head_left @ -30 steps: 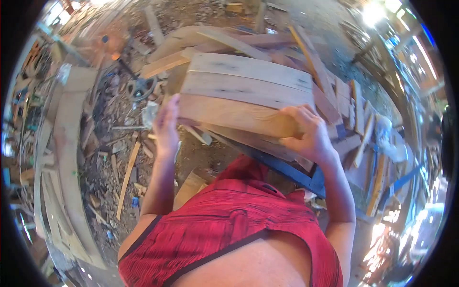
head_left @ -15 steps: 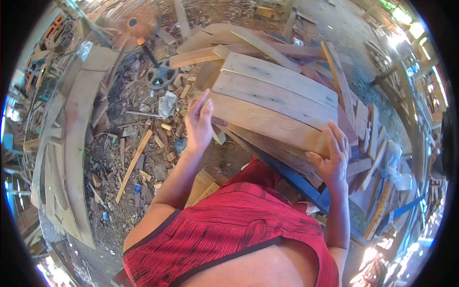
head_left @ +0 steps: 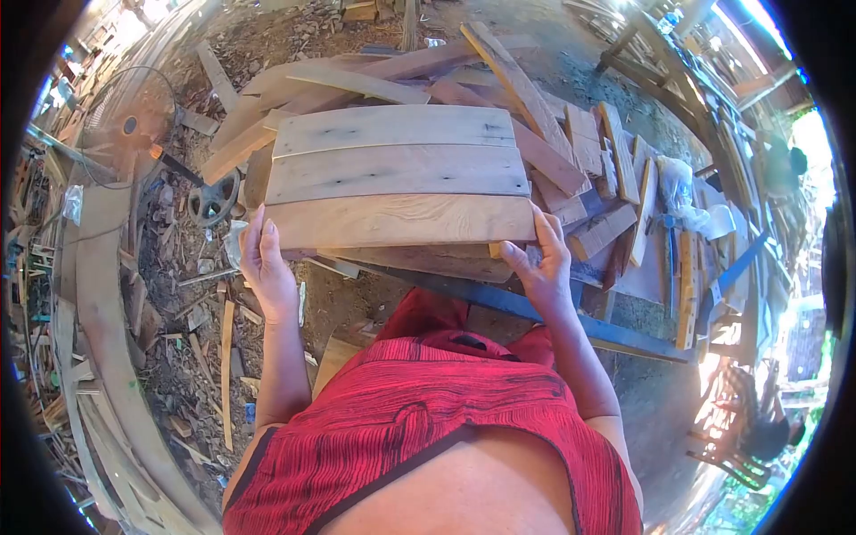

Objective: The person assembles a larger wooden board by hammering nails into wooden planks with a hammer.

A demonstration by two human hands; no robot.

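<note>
A wooden panel made of three boards side by side spans the space between my hands. Its two far boards are greyish with small dark nail marks, and the near one is browner with a visible grain. My left hand grips the panel's near left corner. At the near right corner, my right hand has its thumb below the edge and its fingers against the end. The undersides of both grips are partly hidden.
Behind and right of the panel lies a pile of loose planks. A blue metal bar runs below it. Long boards stand at left, near a handwheel. Wood scraps litter the ground. Clear plastic lies at right.
The view has turned to the right, so the surroundings sit further left. The panel, tilted before, now appears nearly level across the view, still held by both hands.
</note>
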